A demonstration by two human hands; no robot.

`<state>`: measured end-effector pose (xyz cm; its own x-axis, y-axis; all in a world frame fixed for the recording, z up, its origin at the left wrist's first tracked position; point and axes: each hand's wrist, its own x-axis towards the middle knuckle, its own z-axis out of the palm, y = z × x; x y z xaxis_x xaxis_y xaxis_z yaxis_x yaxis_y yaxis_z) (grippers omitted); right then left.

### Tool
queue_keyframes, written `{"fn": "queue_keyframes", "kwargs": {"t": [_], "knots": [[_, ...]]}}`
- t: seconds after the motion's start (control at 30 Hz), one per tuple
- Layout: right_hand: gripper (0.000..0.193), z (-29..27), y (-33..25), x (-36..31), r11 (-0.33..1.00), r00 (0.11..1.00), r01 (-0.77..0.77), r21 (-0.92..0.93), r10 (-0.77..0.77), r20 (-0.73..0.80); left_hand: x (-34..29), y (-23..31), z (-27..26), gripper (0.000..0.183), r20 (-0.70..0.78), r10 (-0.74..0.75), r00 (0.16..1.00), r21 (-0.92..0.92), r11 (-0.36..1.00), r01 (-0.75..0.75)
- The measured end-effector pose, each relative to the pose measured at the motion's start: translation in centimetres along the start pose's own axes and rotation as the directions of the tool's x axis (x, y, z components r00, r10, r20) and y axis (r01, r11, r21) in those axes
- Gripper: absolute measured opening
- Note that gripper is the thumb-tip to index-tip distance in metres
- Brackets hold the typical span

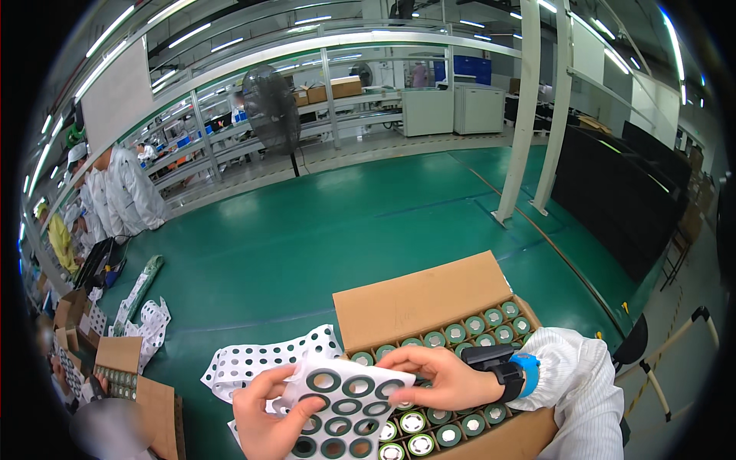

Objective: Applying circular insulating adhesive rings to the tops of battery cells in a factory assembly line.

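Note:
My left hand [268,410] grips a white sheet of ring stickers [335,408], its thumb across the front. Dark green rings with open centres sit in rows on the sheet. At the sheet's upper right corner, my right hand [441,377] is closed in a pinch by one ring; whether that ring is lifted off is hard to see. Under both hands stands an open cardboard box [418,303] of cylindrical battery cells [448,435], standing upright between cardboard dividers. Several cells show green rings on top, and some near the front have brighter green rims. The sheet hides part of the box.
A punched white strip [261,356] lies on the green table [307,238] left of the box. Farther left are more strips [153,318] and another open box of cells [119,376] by a co-worker. White posts [521,115] rise beyond, and a black fan [272,111] stands behind the table.

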<state>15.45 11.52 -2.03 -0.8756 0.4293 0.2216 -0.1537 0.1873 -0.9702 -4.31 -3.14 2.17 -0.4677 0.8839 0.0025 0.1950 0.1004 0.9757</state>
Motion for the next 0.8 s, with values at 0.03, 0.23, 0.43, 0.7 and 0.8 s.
{"fn": "queue_keyframes", "kwargs": {"t": [0.03,0.23,0.43,0.7,0.8], "knots": [[0.032,0.3,-0.1,0.0,0.995,0.999,0.043,0.087,-0.04,-0.032,0.3,-0.4,-0.1,0.035,0.005,0.037,0.999,-0.041,0.998,-0.036],[0.04,-0.1,0.4,-0.1,0.998,0.999,-0.038,-0.045,0.038,0.004,0.6,-0.5,-0.2,0.019,0.055,0.272,0.961,0.235,0.932,-0.278],[0.032,0.0,-0.8,0.1,0.994,0.998,0.067,-0.087,-0.068,-0.012,0.1,-0.3,0.0,0.008,0.01,0.081,0.997,-0.039,0.996,-0.081],[0.007,-1.3,-1.0,0.5,0.843,0.958,0.261,-0.47,-0.285,0.021,0.6,1.2,0.3,0.013,-0.004,0.207,0.978,0.31,0.93,-0.196],[0.007,-1.6,-1.9,0.4,0.721,0.903,0.376,-0.582,-0.425,0.057,0.5,0.1,-0.1,0.012,0.004,0.24,0.971,0.357,0.906,-0.226]]}}
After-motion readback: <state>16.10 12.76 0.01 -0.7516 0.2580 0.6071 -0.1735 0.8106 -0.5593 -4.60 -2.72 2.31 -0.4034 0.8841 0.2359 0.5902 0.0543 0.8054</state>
